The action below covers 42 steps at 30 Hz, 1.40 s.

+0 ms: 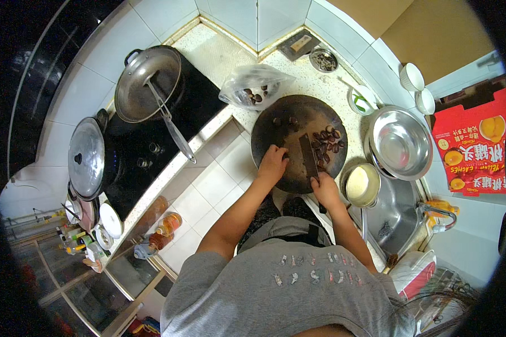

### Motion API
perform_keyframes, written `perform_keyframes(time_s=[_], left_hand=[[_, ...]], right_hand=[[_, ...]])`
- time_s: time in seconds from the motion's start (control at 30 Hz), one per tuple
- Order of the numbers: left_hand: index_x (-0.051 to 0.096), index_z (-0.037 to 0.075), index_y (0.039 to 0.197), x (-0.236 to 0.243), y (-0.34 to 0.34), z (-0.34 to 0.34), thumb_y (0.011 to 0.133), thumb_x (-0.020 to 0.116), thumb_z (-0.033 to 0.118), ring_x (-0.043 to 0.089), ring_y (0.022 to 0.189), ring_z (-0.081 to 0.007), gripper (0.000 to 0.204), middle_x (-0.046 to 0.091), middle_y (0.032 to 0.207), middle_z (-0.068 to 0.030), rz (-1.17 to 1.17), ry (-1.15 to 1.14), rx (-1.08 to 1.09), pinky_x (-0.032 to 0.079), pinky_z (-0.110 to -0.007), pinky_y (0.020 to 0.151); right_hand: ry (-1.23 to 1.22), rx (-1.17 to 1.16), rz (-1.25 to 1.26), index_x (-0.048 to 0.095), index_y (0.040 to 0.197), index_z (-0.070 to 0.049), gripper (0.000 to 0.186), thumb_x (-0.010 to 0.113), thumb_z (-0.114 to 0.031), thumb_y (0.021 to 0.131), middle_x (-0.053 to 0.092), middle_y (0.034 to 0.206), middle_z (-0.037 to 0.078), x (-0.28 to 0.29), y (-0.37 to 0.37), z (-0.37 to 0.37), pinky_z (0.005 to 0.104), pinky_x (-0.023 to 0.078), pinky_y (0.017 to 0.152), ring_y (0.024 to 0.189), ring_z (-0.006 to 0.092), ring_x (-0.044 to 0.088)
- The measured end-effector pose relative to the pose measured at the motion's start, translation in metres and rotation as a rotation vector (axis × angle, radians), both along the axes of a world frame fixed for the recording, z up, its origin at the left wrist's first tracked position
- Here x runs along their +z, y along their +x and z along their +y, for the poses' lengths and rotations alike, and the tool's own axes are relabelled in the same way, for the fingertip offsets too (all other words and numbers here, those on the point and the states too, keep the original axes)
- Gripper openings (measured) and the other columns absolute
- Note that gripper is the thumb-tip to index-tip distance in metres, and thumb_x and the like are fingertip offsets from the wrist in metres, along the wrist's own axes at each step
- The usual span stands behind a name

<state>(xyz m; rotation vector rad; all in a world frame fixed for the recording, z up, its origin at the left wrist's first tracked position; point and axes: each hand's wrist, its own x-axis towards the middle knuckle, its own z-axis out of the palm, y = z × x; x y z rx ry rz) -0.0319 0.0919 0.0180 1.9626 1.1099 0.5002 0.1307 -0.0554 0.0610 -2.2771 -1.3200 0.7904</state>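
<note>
A round, dark wooden cutting board [289, 104] lies on the counter in front of me. My right hand [325, 190] is closed around the handle of a cleaver [308, 157], whose dark blade points away from me over the board. To the blade's right is a pile of dark brown chestnuts [327, 145]. Two loose chestnuts [293, 120] sit toward the board's far left. My left hand [272, 164] is at the board's left side, fingers curled together just left of the blade; what they hold, if anything, is hidden.
A clear plastic bag [254, 84] with more chestnuts stands beyond the board. On the right are a steel basin [402, 143], a light-coloured pot [363, 185] and a sink [396, 216]. A wok [146, 84] with a spatula and a lidded pan [86, 157] occupy the stove at left.
</note>
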Motion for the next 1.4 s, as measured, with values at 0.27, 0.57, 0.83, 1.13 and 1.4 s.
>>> perform_keyframes(time_s=[0.27,0.57,0.83,1.13,1.4], left_hand=[[0.064,0.0,0.106,0.032,-0.001,0.099,0.086,0.054,-0.003,0.058,0.098,-0.04,0.023,0.062,0.101,-0.0209,0.002,0.372,0.135,0.048,-0.044,0.086],[0.051,0.009,0.137,0.051,0.014,0.267,0.086,0.043,-0.009,0.06,0.116,-0.0352,0.055,0.051,0.139,-0.0231,0.097,0.326,0.099,0.048,-0.04,0.098],[0.06,-0.002,0.124,0.067,0.059,0.207,0.093,0.055,0.057,0.062,0.111,-0.0316,0.067,0.064,0.118,-0.0231,0.185,-0.161,0.024,0.045,-0.039,0.097],[0.062,-0.004,0.1,0.023,0.053,0.241,0.095,0.052,0.021,0.068,0.093,-0.0284,0.027,0.069,0.105,-0.0166,-0.421,-0.389,0.258,0.053,-0.037,0.085],[0.058,-0.001,0.129,0.072,0.02,0.234,0.079,0.047,0.002,0.059,0.114,-0.0179,0.052,0.063,0.126,-0.0066,-0.27,-0.589,-0.057,0.042,-0.029,0.101]], right_hand=[[-0.058,-0.027,0.069,0.062,0.092,0.001,0.024,0.058,-0.022,0.092,0.063,0.09,0.024,-0.001,0.012,-0.01,0.0521,0.049,0.077,0.087,0.0449,0.061],[-0.042,0.062,0.23,0.061,0.089,0.003,0.024,0.06,-0.021,0.09,0.061,0.091,0.026,-0.019,0.03,-0.011,0.0527,0.048,0.076,0.084,0.0454,0.061],[-0.09,0.0,0.314,0.061,0.089,0.005,0.028,0.06,-0.023,0.09,0.062,0.09,0.026,-0.018,0.04,-0.015,0.0525,0.049,0.077,0.086,0.0459,0.061],[-0.005,-0.009,0.348,0.063,0.092,0.004,0.026,0.06,-0.022,0.091,0.063,0.093,0.026,-0.015,0.041,-0.016,0.0516,0.049,0.079,0.087,0.0459,0.061],[-0.053,-0.092,0.301,0.061,0.09,0.004,0.028,0.06,-0.024,0.091,0.063,0.091,0.028,-0.017,0.024,-0.01,0.0531,0.048,0.077,0.088,0.0462,0.062]])
